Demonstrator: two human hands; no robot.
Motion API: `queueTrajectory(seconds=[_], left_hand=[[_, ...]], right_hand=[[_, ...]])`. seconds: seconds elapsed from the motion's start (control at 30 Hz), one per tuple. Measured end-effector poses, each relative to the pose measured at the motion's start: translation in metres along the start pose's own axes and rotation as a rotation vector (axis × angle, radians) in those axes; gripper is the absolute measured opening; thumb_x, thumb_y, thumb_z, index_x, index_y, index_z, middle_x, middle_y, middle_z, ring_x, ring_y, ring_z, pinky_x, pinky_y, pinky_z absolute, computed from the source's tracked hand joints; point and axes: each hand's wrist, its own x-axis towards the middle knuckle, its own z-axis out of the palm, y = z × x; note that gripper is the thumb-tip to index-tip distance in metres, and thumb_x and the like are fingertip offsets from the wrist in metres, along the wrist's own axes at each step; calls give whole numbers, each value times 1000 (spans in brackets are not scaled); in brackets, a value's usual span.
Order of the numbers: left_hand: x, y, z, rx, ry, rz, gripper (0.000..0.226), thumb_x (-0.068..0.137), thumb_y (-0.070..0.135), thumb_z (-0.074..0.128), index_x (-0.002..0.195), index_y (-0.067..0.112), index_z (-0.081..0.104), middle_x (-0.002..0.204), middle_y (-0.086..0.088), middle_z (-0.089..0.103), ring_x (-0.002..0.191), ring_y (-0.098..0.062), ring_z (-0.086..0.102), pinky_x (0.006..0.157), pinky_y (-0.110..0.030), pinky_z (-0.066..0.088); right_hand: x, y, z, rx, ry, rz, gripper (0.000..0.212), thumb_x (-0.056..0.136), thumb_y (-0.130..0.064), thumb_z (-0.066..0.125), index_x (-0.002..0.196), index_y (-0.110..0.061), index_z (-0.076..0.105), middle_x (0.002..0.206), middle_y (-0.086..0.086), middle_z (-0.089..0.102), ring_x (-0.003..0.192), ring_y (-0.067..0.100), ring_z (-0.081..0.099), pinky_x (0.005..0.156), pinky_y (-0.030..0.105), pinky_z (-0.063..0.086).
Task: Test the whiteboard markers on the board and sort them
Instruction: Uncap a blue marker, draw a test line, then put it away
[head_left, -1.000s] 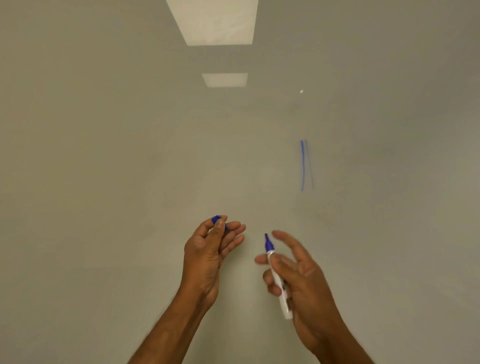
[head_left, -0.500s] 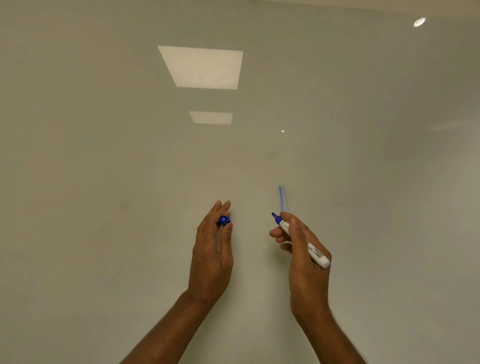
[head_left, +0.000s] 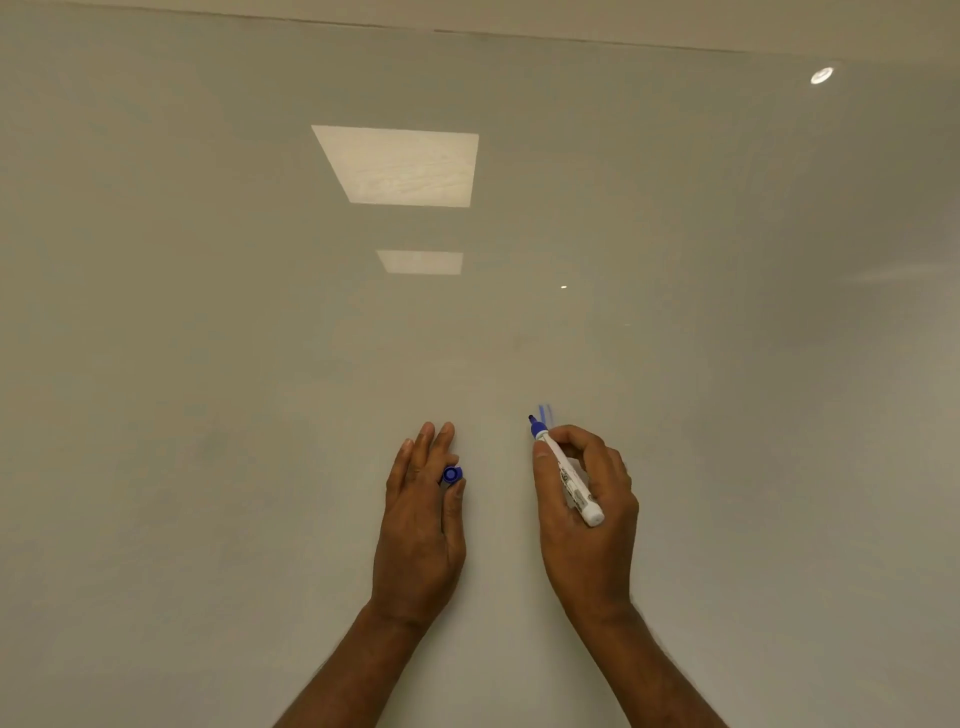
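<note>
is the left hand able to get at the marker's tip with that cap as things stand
Probably yes. The left hand pinches the blue cap beside the right hand, whose marker pokes its bare tip out above the fingers. Only bare board shows between them.

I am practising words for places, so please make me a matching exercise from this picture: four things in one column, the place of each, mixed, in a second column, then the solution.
1. marker
2. cap
3. blue strokes
4. light reflection

A. high on the board
B. pinched in the left hand
C. on the board, just above the marker's tip
D. gripped in the right hand

Pairs: 1-D, 2-B, 3-C, 4-A
</note>
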Motion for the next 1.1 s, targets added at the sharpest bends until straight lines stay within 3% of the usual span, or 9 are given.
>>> queueTrajectory(seconds=[0.13, 0.23, 0.37, 0.53, 0.6, 0.67, 0.83, 1.0, 1.1], left_hand=[[0, 0, 1, 19, 25, 34, 56, 109, 45, 29, 156, 15, 34, 162, 2, 33, 155, -8, 18, 123, -16, 13], [0, 1, 1, 27, 39, 57, 54, 110, 40, 31, 155, 12, 37, 161, 0, 35, 154, -12, 22, 124, -20, 15], [1, 2, 1, 47, 54, 90, 50, 107, 27, 39, 154, 9, 39, 160, 2, 35, 154, -10, 23, 125, -22, 16], [1, 0, 2, 61, 59, 84, 51, 107, 30, 39, 154, 9, 39, 161, 2, 35, 154, -14, 25, 125, -22, 16], [1, 1, 2, 69, 68, 109, 50, 107, 27, 40, 153, 9, 39, 160, 1, 36, 154, -14, 25, 125, -23, 17], [2, 2, 2, 82, 76, 139, 49, 107, 26, 40, 153, 8, 39, 159, 1, 37, 153, -15, 27, 125, -24, 18], [1, -1, 3, 88, 59, 97, 52, 110, 39, 33, 155, 12, 34, 161, 0, 35, 154, -15, 24, 124, -20, 15], [1, -4, 4, 94, 51, 104, 52, 109, 37, 35, 154, 10, 36, 160, -2, 37, 153, -18, 27, 125, -21, 15], [1, -3, 4, 94, 61, 117, 51, 107, 29, 40, 153, 9, 38, 160, -5, 39, 153, -17, 28, 125, -24, 17]], right_hand=[[2, 3, 0, -48, -6, -41, 31, 88, -36, 63, 114, -46, 50, 102, -23, 57, 91, 16, 63, 79, 35, 57], [-10, 8, -6, -60, -10, -66, 32, 87, -44, 57, 116, -53, 45, 103, -25, 54, 90, 14, 62, 79, 31, 53], [-41, 18, -18, -102, -32, -68, 27, 87, -43, 55, 114, -46, 53, 100, -22, 59, 93, 6, 59, 80, 28, 50], [-67, 35, -29, -127, -78, -15, 34, 83, -55, 56, 109, -34, 59, 97, 0, 68, 93, 6, 57, 85, 17, 48], [-59, 26, -27, -81, -54, 35, 29, 82, -51, 57, 105, -34, 63, 97, -3, 68, 91, 12, 61, 81, 35, 55], [-43, 11, -23, -26, -29, 34, 23, 84, -49, 58, 103, -37, 62, 97, -8, 66, 91, 17, 63, 76, 40, 56], [-1, -10, 1, -29, -38, -71, 32, 85, -47, 56, 116, -54, 48, 103, -23, 58, 94, 19, 63, 80, 29, 54], [8, -2, 16, -108, -35, -142, 35, 87, -45, 56, 116, -27, 62, 103, -14, 60, 89, 12, 60, 79, 28, 50], [-3, 4, 10, -136, -33, -168, 31, 86, -43, 56, 114, -30, 54, 100, -11, 58, 85, 8, 57, 77, 26, 49]])
